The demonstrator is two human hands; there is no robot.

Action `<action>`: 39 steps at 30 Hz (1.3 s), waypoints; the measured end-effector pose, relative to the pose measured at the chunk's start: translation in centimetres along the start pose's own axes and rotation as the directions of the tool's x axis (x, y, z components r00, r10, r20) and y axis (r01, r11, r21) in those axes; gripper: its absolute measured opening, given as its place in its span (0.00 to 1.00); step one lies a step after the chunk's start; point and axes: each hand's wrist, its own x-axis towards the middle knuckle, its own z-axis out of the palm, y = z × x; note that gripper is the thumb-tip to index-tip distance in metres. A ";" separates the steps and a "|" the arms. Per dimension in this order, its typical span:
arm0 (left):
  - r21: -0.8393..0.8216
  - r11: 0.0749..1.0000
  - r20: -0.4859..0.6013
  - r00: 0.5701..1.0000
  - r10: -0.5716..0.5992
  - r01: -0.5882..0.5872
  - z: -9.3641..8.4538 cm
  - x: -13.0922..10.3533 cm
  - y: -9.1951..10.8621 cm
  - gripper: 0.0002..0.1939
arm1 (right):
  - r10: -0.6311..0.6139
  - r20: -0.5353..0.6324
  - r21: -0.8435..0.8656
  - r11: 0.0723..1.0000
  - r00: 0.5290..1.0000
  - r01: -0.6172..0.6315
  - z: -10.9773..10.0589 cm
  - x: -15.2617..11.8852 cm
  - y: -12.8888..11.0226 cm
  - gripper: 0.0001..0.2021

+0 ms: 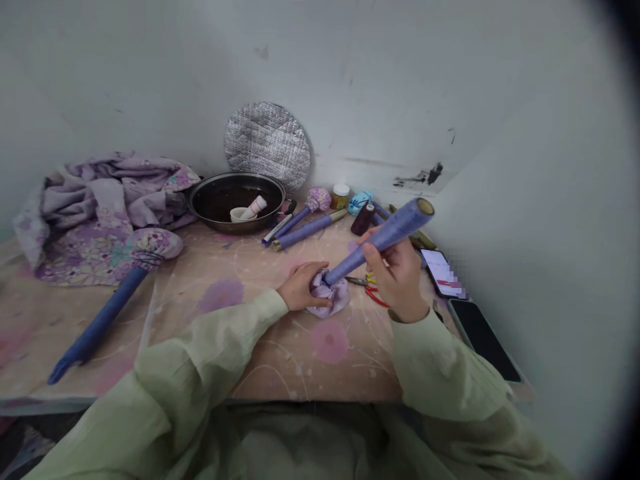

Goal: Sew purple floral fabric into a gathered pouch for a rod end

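A blue-purple wrapped tube point(385, 237) slants up to the right, its open end at the top. My right hand point(397, 270) is closed round its middle, thumb on top. The tube's lower end meets a gathered bundle of pale purple cloth point(336, 299) on the table. My left hand point(303, 287) curls round the left side of that bundle, near where the tube enters it. Partly behind my right hand lie red-handled pliers point(374, 295) and a yellow-handled tool point(370, 277).
A black pan point(215, 223) with a small cup inside stands at the back, by a silver foil disc point(267, 143). Floral cloth point(95, 247) and a cloth-headed blue stick point(107, 317) lie left. Thread point(363, 220), a jar point(340, 196) and two phones point(445, 272) point(485, 340) are right.
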 end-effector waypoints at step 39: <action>0.047 0.916 -0.540 0.762 0.358 -0.398 -1.6 -1.6 -0.4 0.06 | 0.201 -0.074 0.460 0.876 0.977 -0.145 0.0 0.3 1.0 0.05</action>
